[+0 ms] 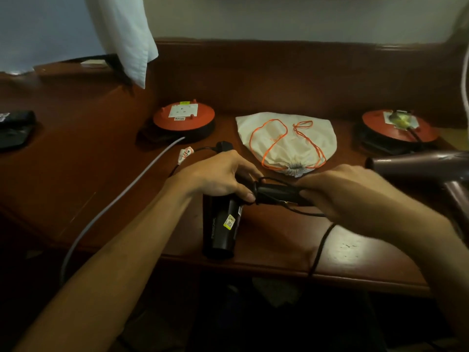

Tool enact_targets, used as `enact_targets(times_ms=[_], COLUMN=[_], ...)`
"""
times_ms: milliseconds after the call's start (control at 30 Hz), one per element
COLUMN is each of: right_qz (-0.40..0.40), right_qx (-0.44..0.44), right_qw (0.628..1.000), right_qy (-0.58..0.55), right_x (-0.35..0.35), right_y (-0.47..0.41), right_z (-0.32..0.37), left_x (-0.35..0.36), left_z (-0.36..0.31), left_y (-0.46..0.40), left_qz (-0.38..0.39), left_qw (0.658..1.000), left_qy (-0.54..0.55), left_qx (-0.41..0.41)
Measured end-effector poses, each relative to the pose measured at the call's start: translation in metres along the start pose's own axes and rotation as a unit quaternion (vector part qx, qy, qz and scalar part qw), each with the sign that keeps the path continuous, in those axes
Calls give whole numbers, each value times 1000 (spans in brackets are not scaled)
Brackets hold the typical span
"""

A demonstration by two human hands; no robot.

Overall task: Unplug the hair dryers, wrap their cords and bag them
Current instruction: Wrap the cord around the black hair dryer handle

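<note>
1. The black hair dryer (223, 224) lies on the wooden desk (355, 252) near its front edge, barrel end pointing toward the person, folded handle (279, 194) stretching to the right between the two hands.
2. The left hand (218, 176) rests on top of the dryer where barrel meets handle, fingers curled round it and thumb pressed against the handle's base.
3. The right hand (347, 194) sits at the handle's far end, fingers curled over the handle and the black cord (304, 212) that loops around it; the fingertips are hidden, so the exact pinch cannot be told.
4. The cord runs on under the right wrist and hangs over the desk's front edge.
5. Its black plug (224, 146) lies loose on the desk just beyond the left hand, with a white tag (185, 154) beside it.
6. A cream drawstring bag (286, 141) with orange strings lies flat just behind the hands.
7. A red cable reel (184, 118) sits back left, a grey cable (121, 196) leading from it.
8. Another red reel (399, 127) stands back right with a plug in its socket.
9. A second, brownish hair dryer (426, 163) lies at the right edge.
</note>
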State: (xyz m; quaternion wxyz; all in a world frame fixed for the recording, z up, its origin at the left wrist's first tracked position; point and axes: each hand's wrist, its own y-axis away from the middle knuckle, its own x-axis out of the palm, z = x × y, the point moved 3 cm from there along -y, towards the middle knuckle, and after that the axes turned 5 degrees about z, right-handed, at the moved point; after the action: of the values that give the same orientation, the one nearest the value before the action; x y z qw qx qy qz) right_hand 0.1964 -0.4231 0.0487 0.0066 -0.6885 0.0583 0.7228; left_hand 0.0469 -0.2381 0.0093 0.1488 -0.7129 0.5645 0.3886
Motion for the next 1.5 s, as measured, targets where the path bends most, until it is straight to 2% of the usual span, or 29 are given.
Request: enact_targets(times_ms=[133, 367, 533, 767, 867, 1000, 1067, 1167, 1300, 1500], right_qz=[-42, -64, -70, -81, -94, -161, -128, -35, 44, 99], right_qx=[4, -100, -128, -90, -50, -104, -75, -3, -25, -42], right_qw=[995, 980, 982, 973, 975, 960, 956, 958, 965, 953], right_qy=[-95, -159, -118, -198, -193, -204, -253, -285, -258, -282], right_x=[-14, 38, 72, 95, 104, 93, 93, 94, 75, 60], right_y=[1, 1, -11, -45, -58, -65, -71, -88, -104, -99], right_z=[-20, 26, 25, -13, -23, -22, -27, -41, -43, -40], left_x=[1, -5, -12, -3, -1, 0, 4, 12, 17, 22], left_z=[-2, -1, 7, 7, 12, 19, 19, 17, 9, 0], left_y=[-5, -23, -15, -7, -2, 9, 13, 15, 11, 9], left_qz=[0, -44, -56, -78, -95, -79, -92, -118, -81, -81], left_qw=[1000, 998, 998, 995, 992, 989, 986, 979, 992, 996], left_qy=[-25, -44, 0, 57, 81, 119, 131, 156, 79, -43], left_qx=[-2, 6, 13, 8, 17, 36, 40, 54, 51, 11])
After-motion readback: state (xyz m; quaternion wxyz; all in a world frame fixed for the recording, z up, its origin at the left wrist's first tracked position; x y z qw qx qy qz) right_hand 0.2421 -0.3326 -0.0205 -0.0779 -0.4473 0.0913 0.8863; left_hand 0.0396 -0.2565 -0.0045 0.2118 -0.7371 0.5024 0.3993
